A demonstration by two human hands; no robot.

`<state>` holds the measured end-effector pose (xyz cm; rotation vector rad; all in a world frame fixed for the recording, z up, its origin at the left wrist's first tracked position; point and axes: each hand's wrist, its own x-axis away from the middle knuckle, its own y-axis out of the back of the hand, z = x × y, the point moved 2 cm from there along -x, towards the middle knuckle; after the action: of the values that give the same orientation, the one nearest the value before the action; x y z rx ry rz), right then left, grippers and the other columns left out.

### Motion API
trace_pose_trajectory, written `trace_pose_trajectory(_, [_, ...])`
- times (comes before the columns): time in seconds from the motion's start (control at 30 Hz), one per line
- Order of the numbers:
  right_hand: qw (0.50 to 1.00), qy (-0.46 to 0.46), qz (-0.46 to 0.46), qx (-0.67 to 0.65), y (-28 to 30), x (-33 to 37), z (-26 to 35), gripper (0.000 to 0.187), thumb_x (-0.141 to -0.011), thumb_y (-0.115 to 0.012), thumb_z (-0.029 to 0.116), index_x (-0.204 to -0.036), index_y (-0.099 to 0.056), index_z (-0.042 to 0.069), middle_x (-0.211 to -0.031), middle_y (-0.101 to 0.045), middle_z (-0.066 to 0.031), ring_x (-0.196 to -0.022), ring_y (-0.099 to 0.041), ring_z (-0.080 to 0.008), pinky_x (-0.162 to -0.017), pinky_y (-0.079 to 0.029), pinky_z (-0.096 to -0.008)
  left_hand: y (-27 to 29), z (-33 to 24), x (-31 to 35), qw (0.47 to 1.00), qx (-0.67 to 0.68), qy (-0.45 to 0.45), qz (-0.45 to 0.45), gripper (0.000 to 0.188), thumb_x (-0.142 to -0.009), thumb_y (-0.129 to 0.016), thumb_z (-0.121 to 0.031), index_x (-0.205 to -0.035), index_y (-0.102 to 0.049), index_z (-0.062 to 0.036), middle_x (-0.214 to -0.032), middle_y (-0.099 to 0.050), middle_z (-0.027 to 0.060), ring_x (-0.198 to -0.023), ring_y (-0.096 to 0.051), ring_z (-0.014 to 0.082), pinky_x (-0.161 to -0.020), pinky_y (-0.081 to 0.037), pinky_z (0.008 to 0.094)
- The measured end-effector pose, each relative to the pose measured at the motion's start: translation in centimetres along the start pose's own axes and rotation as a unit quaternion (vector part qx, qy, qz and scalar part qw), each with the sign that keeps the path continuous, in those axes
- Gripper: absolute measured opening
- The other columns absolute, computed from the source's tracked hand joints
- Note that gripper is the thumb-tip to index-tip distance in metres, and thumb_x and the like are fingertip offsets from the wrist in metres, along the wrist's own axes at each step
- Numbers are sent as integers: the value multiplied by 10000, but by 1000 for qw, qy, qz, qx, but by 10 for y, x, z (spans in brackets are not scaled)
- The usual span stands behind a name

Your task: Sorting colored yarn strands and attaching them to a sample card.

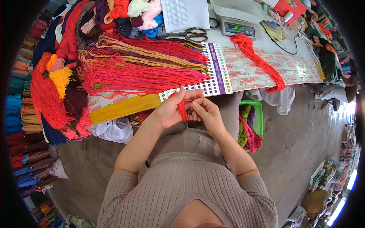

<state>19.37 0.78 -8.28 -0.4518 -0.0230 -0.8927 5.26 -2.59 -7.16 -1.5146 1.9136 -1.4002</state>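
Just past the table's near edge, above my lap, a small bundle of red yarn (183,111) lies across the fingers of my left hand (168,112). My right hand (210,115) meets it from the other side, thumb and fingertips pinched on the yarn; the exact strand is too small to make out. Beyond them on the table is a white and purple punched card (220,72). Long pink, red, tan and olive threads (148,74) run leftward from its holes. To the card's right, a loose red-orange skein (260,60) hangs over the table edge.
Black-handled scissors (195,35) and a printed sheet (186,17) lie behind the card. A digital scale (238,29) carries a clear tray (239,9). Colourful yarn heaps (70,45) cover the table's left. A green basket (259,117) with yarn stands below at right.
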Motion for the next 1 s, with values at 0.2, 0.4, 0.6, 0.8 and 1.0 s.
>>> trace_pose_trajectory(0.2, [999,-23,6,38,-5,0,-6,141,-906,-563,133,-962,-560,4,-740,-556,8,-596,-478,-33,-521,-371,-184,-6,7,1,998,-65,9,13,603,-960,-243,-490,-1337,-385,-42,-1191,-524,92,-1034,-528,190,-842,-451,360])
trace_pose_trajectory(0.4, [1000,9,3,-1,-2,1,-5,106,-915,-543,120,-908,-532,15,-698,-516,16,-591,-466,-48,-530,-381,-194,-13,1,2,999,-29,-2,-14,596,-960,-248,-487,-1316,-409,-38,-1126,-540,76,-957,-545,179,-786,-474,343])
trace_pose_trajectory(0.6, [1000,2,3,-17,-2,5,1,109,-932,-508,131,-888,-514,31,-692,-522,2,-592,-483,-64,-554,-392,-208,-11,0,3,1000,13,-4,-4,595,-959,-242,-486,-1260,-452,-18,-1084,-549,79,-886,-561,184,-752,-493,351])
trace_pose_trajectory(0.8, [999,12,5,-42,-1,7,2,155,-950,-477,177,-897,-513,36,-707,-548,-15,-607,-519,-81,-582,-412,-221,-7,-1,4,999,29,-5,26,601,-954,-238,-502,-1279,-446,-41,-1167,-543,94,-957,-552,213,-787,-467,374])
trace_pose_trajectory(1.0, [997,-3,-1,-81,-3,12,9,151,-961,-450,180,-919,-478,38,-756,-568,-46,-611,-536,-104,-576,-440,-225,-15,-7,7,997,18,-32,-65,630,-949,-246,-509,-1243,-461,6,-1124,-540,94,-918,-552,189,-790,-469,346])
